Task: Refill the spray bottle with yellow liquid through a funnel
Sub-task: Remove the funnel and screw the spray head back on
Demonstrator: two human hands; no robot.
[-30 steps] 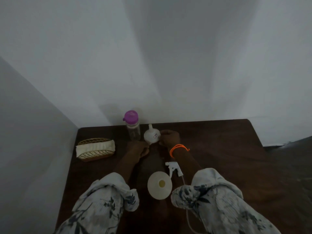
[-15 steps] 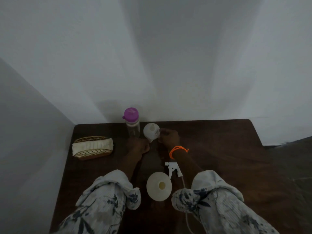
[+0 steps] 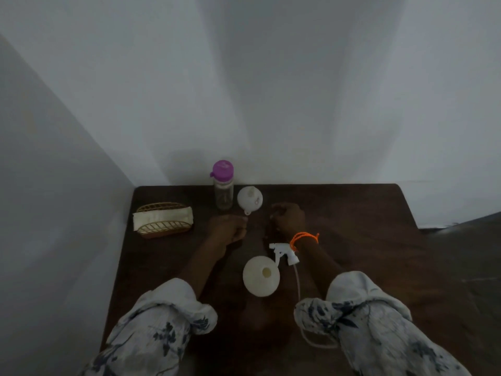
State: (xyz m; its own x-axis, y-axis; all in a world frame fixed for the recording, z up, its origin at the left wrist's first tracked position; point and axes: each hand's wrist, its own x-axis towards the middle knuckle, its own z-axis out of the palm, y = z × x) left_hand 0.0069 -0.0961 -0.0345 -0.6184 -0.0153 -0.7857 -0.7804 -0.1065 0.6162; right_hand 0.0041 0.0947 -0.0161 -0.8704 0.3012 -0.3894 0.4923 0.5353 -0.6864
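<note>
Though funnel [image 3: 249, 199] bears small sticker, writing unreadable; left hand [image 3: 229, 229], right hand [image 3: 288, 219] fingers curled, holding nothing

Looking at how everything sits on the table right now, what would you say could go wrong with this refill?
1. The funnel lies on its side by the purple-capped bottle; the left hand reaching for it might knock that bottle over.
2. The white bottle stands open and unsupported; seating the funnel one-handed could tip it.
3. The spray head lies at the right wrist, its tube trailing under the sleeve; an arm move may drag it.
</note>
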